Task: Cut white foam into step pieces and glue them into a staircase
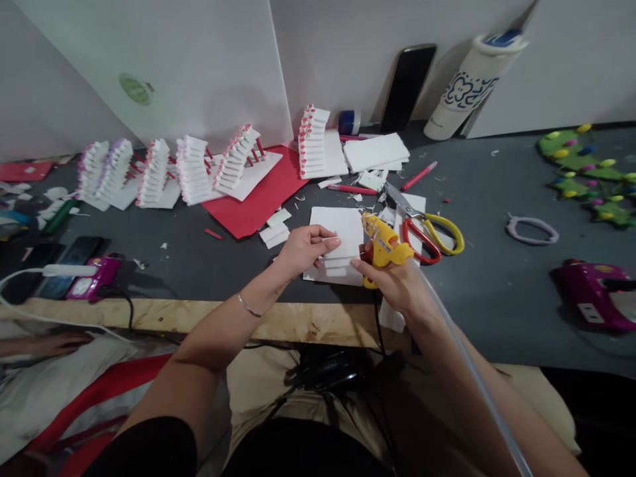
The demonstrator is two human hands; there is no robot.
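My left hand (305,250) pinches a small white foam strip (335,254) against a white foam sheet (335,228) lying on the grey tabletop (238,258). My right hand (392,283) is closed around a yellow hot glue gun (382,248), whose tip points left toward the foam strip. Its clear glue stick (462,351) runs back past my right forearm. Just beyond that hand lie scissors with red and yellow handles (427,232). Several white foam stepped models (193,172) stand farther back, one on a red sheet (253,195).
A pink-purple device (593,295) sits at right, and another (94,278) at left beside dark phones. Green felt pieces with coloured beads (581,162) lie at far right. The wooden table edge (199,317) runs in front. Another person's hand (54,343) rests at lower left.
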